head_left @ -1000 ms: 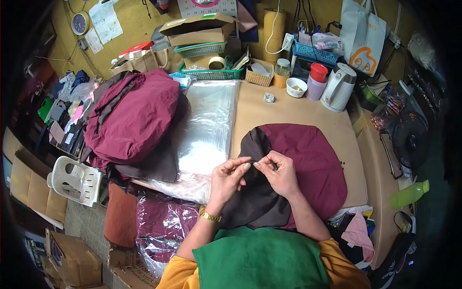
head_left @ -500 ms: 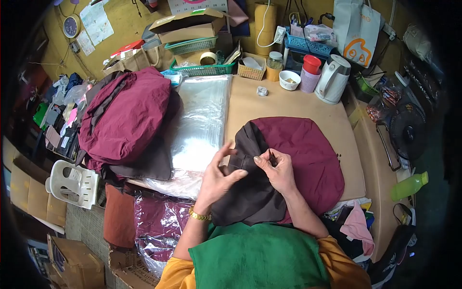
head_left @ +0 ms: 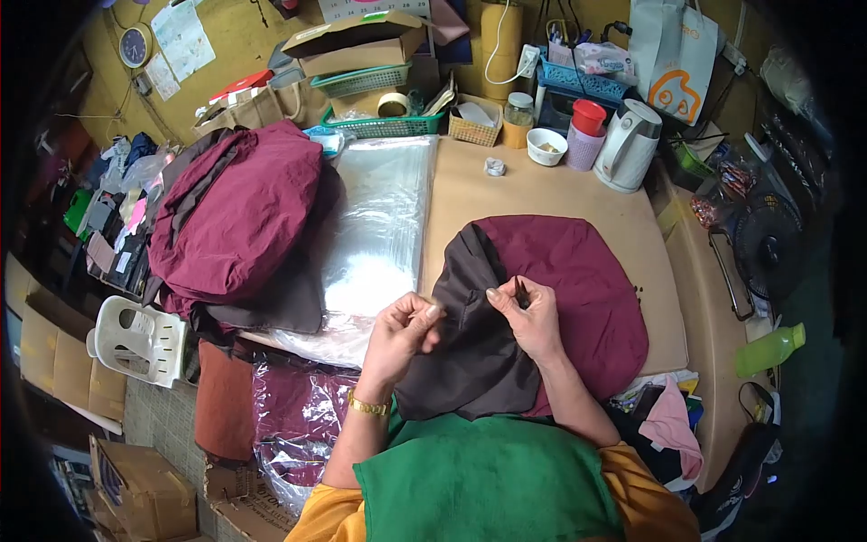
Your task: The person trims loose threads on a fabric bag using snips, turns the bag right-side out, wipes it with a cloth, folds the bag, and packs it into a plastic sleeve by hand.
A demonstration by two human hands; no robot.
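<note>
Tan tabletop (head_left: pixel 551 203), yellow wall (head_left: pixel 244 45) behind; right grip (head_left: pixel 535 318) holding small dark tool (head_left: pixel 521 292), left grip (head_left: pixel 399 336) pinched, contents unclear.

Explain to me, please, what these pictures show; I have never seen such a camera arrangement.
There is no machine, only a person's two bare hands. All pictures come from one camera worn on the person's head, looking forward and down. The right hand holds a small dark object. The left hand is pinched; whether it holds anything is too small to tell. Below them lies a maroon and dark cloth item. Also on the table are clear plastic sheets, a maroon bundle and a kettle.
</note>
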